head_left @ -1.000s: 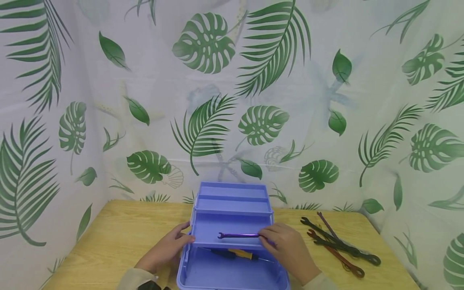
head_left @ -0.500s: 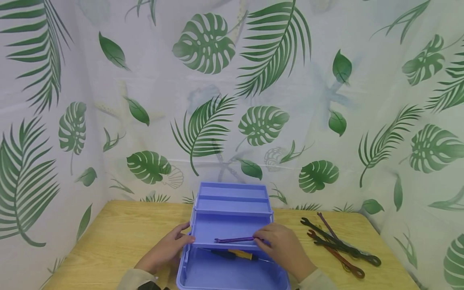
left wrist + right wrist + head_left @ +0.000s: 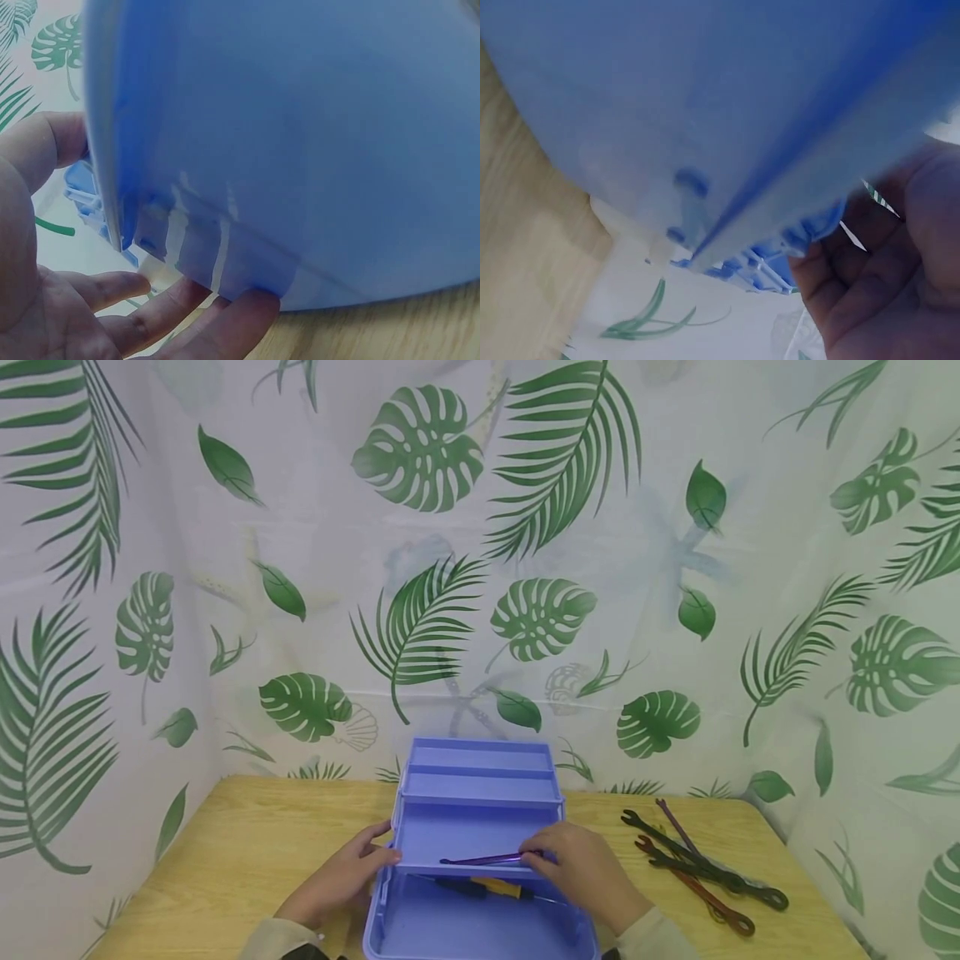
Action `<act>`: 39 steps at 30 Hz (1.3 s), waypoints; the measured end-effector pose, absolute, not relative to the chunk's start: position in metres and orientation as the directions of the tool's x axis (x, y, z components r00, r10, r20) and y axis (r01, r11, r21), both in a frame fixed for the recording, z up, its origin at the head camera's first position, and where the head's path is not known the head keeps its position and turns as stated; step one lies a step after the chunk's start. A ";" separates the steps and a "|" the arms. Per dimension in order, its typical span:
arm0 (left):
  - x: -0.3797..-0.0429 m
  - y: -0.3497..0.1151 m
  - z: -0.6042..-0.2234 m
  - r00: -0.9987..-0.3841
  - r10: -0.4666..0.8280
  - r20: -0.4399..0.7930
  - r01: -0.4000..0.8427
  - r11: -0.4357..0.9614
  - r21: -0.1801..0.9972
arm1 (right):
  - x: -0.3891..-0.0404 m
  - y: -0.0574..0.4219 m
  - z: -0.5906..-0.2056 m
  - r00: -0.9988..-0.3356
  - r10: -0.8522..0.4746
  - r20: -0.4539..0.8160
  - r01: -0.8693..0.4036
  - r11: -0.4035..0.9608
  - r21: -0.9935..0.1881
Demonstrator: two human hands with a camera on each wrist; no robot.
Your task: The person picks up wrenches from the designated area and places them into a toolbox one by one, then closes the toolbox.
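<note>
A blue toolbox (image 3: 472,935) stands unfolded on the wooden table, its stepped trays rising toward the back. My left hand (image 3: 339,875) holds its left side, thumb at the rim and fingers along the outer wall (image 3: 315,150) in the left wrist view. Between the thumb and fingers of my right hand (image 3: 581,868) is one end of a small purple wrench (image 3: 480,860), which lies low along the front of the middle tray (image 3: 472,827). The right wrist view shows the curled right fingers (image 3: 821,281) over the box's far edge; the wrench is hidden there.
Below the tray, in the toolbox's bottom, lie a yellow-and-black screwdriver (image 3: 501,887) and a black handle (image 3: 461,887). Several wrenches overlap on the table at right: black ones (image 3: 701,860), a red-brown one (image 3: 697,889) and a purple one (image 3: 675,822). A leaf-patterned cloth (image 3: 450,568) hangs behind.
My right hand has moved slightly left and down with the purple wrench, which now sits closer to the tray's front edge. The left hand has stayed on the toolbox.
</note>
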State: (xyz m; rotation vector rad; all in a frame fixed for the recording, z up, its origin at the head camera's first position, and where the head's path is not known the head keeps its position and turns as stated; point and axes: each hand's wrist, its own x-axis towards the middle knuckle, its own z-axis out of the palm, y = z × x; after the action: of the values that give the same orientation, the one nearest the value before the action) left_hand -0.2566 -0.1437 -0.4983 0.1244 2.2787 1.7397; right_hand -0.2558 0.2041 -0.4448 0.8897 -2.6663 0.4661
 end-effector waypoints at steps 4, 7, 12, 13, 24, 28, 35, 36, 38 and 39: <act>-0.256 -0.144 -0.497 -0.959 0.235 -0.160 -0.094 0.267 0.959 | -0.258 0.204 -0.442 -0.821 -0.500 0.275 -0.567 0.768 -0.298; -0.256 -0.144 -0.496 -0.958 0.233 -0.164 -0.100 0.265 0.959 | -0.259 0.204 -0.441 -0.835 -0.496 0.238 -0.550 0.763 -0.339; -0.256 -0.145 -0.495 -0.956 0.239 -0.170 -0.102 0.272 0.957 | -0.260 0.205 -0.440 -0.835 -0.504 0.220 -0.549 0.743 -0.381; -0.256 -0.145 -0.495 -0.955 0.244 -0.168 -0.100 0.268 0.958 | -0.260 0.206 -0.440 -0.834 -0.508 0.218 -0.551 0.739 -0.388; -0.257 -0.145 -0.497 -0.954 0.246 -0.172 -0.108 0.254 0.961 | -0.259 0.208 -0.439 -0.819 -0.539 0.197 -0.568 0.716 -0.405; -0.256 -0.145 -0.496 -0.953 0.244 -0.180 -0.114 0.261 0.958 | -0.259 0.210 -0.442 -0.806 -0.549 0.223 -0.590 0.707 -0.390; -0.255 -0.145 -0.495 -0.954 0.239 -0.179 -0.114 0.262 0.958 | -0.255 0.219 -0.446 -0.801 -0.533 0.273 -0.598 0.683 -0.419; -0.255 -0.146 -0.495 -0.953 0.242 -0.180 -0.115 0.261 0.958 | -0.253 0.222 -0.446 -0.798 -0.528 0.290 -0.602 0.677 -0.422; -0.255 -0.146 -0.496 -0.954 0.242 -0.177 -0.111 0.262 0.959 | -0.250 0.228 -0.446 -0.784 -0.518 0.342 -0.621 0.661 -0.422; -0.256 -0.146 -0.496 -0.954 0.244 -0.175 -0.110 0.260 0.959 | -0.248 0.232 -0.446 -0.776 -0.511 0.370 -0.631 0.655 -0.416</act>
State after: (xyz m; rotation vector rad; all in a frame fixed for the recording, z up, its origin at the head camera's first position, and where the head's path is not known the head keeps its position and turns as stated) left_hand -0.2558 -0.1457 -0.4960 0.1243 2.2465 1.7476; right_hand -0.2483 0.2317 -0.4461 0.9288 -2.6526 0.7906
